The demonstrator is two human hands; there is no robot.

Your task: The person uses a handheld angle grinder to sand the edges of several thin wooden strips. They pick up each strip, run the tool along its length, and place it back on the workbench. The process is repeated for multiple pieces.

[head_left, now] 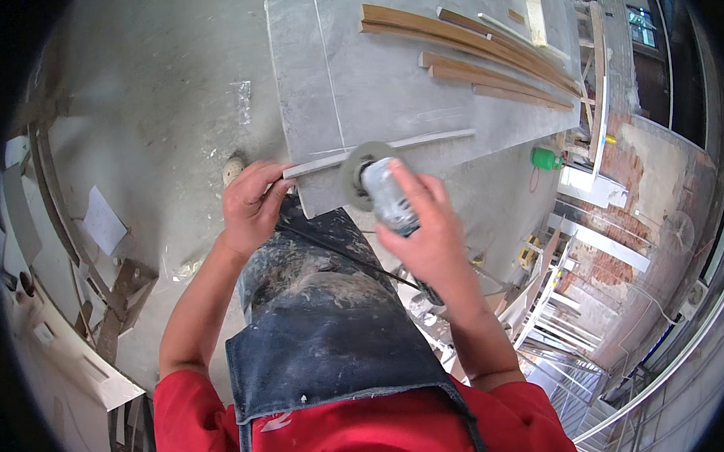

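My right hand is wrapped round the grey body of an angle grinder. Its round greenish-grey disc lies over a thin pale strip, hiding part of it. Between thumb and fingers, my left hand pinches the strip's left end. The strip runs rightward along the near part of a grey tabletop. A dark cord trails from near my left hand across my dark apron toward my right forearm. Whether the disc is spinning cannot be made out.
Several brown wooden mouldings lie on the far right of the tabletop, with a small pale block beside them. A green container stands beyond its right edge. Boards and offcuts lean at left, near a white sheet on the floor.
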